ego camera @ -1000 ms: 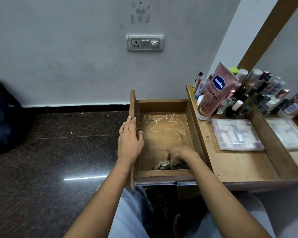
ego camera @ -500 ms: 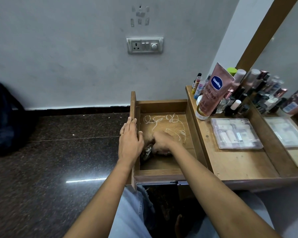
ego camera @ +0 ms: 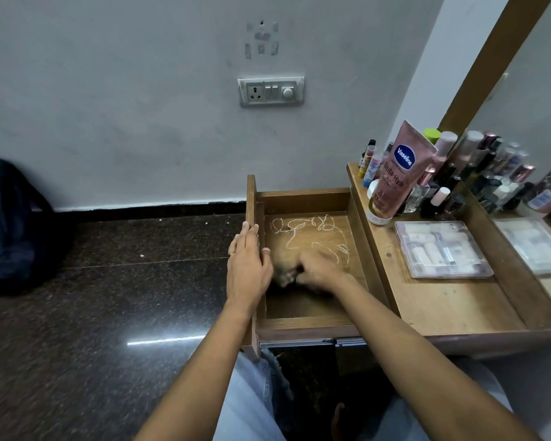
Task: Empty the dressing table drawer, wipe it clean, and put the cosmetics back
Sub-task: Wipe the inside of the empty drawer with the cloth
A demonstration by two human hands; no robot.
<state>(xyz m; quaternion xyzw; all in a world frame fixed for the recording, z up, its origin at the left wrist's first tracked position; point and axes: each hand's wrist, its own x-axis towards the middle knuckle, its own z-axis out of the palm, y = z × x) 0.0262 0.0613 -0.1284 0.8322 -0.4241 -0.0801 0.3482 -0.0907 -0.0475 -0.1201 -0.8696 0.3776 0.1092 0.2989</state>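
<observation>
A wooden drawer (ego camera: 303, 200) juts open over speckled stone floor (ego camera: 109, 313). Flat-fingered, the left hand (ego camera: 248, 268) lies along its front; the blurred right hand (ego camera: 318, 272) clutches a crumpled cloth (ego camera: 283, 276) inside

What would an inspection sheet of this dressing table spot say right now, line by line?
Surface: dressing table top, bare wood at the near end.
Job's things: drawer open, no cosmetics in it, thin white looping lines on its floor; dark cloth inside, blurred; Vaseline tube, small bottles and clear plastic case on the tabletop.
Clutter: nothing seen.
Hands: left hand rests on the drawer's left panel, fingers straight; right hand grips the cloth inside the drawer.
Cables: nothing seen.
Surroundings: socket panel on the wall, mirror at right, dark bag on the polished floor.
</observation>
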